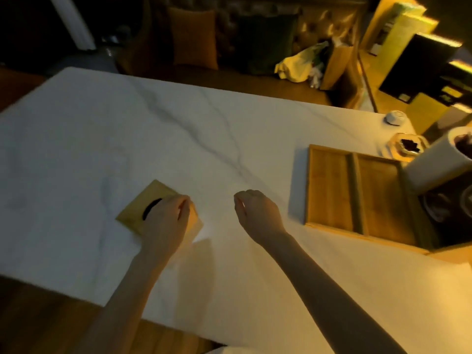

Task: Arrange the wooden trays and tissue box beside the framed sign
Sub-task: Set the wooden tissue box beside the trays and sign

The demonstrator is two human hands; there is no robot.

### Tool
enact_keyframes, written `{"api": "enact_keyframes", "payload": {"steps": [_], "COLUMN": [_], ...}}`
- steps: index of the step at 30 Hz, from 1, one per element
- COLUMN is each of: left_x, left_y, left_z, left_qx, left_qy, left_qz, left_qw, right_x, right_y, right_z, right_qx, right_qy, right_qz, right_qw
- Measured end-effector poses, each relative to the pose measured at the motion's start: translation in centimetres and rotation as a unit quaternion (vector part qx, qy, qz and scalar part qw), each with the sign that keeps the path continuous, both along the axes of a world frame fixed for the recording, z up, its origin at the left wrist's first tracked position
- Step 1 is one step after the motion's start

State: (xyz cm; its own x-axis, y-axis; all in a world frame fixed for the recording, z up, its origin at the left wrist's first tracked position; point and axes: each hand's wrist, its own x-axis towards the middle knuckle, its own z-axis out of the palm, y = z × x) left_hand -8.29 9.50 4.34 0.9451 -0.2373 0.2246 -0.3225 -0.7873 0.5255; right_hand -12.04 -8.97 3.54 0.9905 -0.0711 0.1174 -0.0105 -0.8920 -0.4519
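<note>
A square wooden tissue box (143, 205) with a dark oval slot in its lid sits on the white marble table (127, 139), left of centre. My left hand (167, 218) grips its right side from above. My right hand (256, 210) hovers over bare table to the right of the box, fingers loosely curled, holding nothing. A wooden tray (355, 190) with two compartments lies flat near the table's right side, apart from both hands. No framed sign is clearly visible.
At the right edge stand a white cylindrical container (439, 159), a small round dish with dark contents (406, 146) and a small white lidded object (394, 117). A dark tray (449, 215) lies beside the wooden one. A sofa with cushions (194, 39) stands behind the table.
</note>
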Motion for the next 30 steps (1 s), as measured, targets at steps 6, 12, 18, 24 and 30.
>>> {"api": "enact_keyframes", "payload": {"steps": [6, 12, 18, 24, 30], "left_x": [-0.4, 1.1, 1.4, 1.2, 1.0], "left_y": [6.4, 8.5, 8.6, 7.0, 4.0], "left_z": [-2.9, -5.4, -5.9, -4.9, -2.3], "left_qx": [-0.026, -0.234, -0.361, -0.3, -0.249], "left_qy": [0.049, 0.252, 0.255, 0.222, 0.173], "left_qz": [0.131, 0.211, 0.234, 0.236, 0.167], "left_qw": [0.99, 0.915, 0.866, 0.897, 0.938], "right_x": [2.0, 3.5, 3.8, 4.0, 2.8], "right_y": [5.1, 8.7, 9.8, 8.7, 4.0], "right_z": [-3.3, -4.6, -4.8, -3.3, -1.2], "right_qx": [0.151, 0.383, 0.407, 0.423, 0.386], "right_qy": [0.092, 0.249, 0.251, 0.215, 0.155], "right_qz": [0.011, 0.001, -0.011, -0.038, -0.07], "right_qw": [0.984, 0.889, 0.878, 0.879, 0.907]}}
